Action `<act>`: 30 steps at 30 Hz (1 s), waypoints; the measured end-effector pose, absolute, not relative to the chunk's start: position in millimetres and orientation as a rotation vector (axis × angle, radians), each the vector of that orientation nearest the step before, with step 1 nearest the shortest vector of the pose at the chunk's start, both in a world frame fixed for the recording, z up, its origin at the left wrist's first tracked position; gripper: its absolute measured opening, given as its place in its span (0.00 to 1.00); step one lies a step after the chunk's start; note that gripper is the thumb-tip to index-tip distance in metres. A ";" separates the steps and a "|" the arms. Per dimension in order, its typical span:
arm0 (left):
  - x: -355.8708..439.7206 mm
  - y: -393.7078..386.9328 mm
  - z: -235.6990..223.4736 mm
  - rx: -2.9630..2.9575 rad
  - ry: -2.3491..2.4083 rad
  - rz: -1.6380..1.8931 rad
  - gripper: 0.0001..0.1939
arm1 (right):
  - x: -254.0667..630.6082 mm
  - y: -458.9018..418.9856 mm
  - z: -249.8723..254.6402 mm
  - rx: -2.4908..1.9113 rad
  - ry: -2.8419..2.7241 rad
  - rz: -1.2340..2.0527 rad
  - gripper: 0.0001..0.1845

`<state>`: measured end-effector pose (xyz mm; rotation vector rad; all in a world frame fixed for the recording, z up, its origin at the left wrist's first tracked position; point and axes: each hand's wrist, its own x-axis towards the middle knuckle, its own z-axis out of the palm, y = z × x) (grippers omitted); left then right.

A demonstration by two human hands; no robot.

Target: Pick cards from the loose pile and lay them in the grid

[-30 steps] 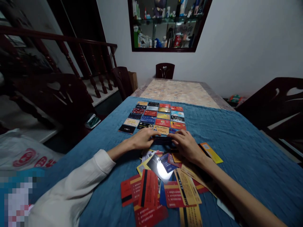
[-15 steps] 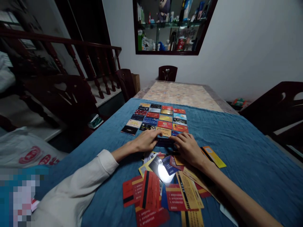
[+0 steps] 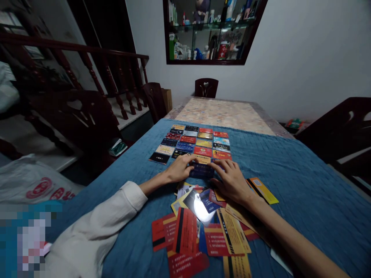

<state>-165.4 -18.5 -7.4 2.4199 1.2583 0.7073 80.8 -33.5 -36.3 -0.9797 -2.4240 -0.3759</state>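
A dark blue card (image 3: pixel 202 171) lies just below the yellow card in the third column of a grid of cards (image 3: pixel 203 151). My left hand (image 3: pixel 180 168) is at its left edge, thumb and index finger touching it. At its right edge is my right hand (image 3: pixel 232 180), index finger near the upper corner and thumb near the lower one. A heap of loose, overlapping cards (image 3: pixel 185 231) lies nearer to me, many with magnetic stripes showing. My right wrist and forearm pass over the heap's right side.
A blue cloth (image 3: pixel 275 166) covers the near part of the table, its patterned top (image 3: pixel 214 112) showing beyond. One yellow card (image 3: pixel 262 190) lies right of my right hand. Chairs stand around; a plastic bag (image 3: pixel 37 181) is at the left.
My fingers have drawn slightly apart, so more of the dark blue card's face shows between them. My right thumb now shows by its lower edge. The view has shifted slightly.
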 end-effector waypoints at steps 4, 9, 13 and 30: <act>-164.5 -19.8 -6.2 2.388 1.238 0.725 0.14 | 78.8 -36.1 -32.0 -0.983 -2.420 -0.442 0.24; -164.2 -19.7 -6.2 2.355 1.204 0.778 0.14 | 78.1 -37.5 -29.7 -0.992 -2.428 -0.469 0.26; -165.0 -18.6 -7.0 2.351 1.206 0.777 0.14 | 79.9 -35.7 -31.7 -1.001 -2.421 -0.490 0.27; -160.5 -37.4 9.1 2.972 1.290 0.442 0.27 | 80.3 -32.9 -26.6 -0.988 -2.372 -0.504 0.25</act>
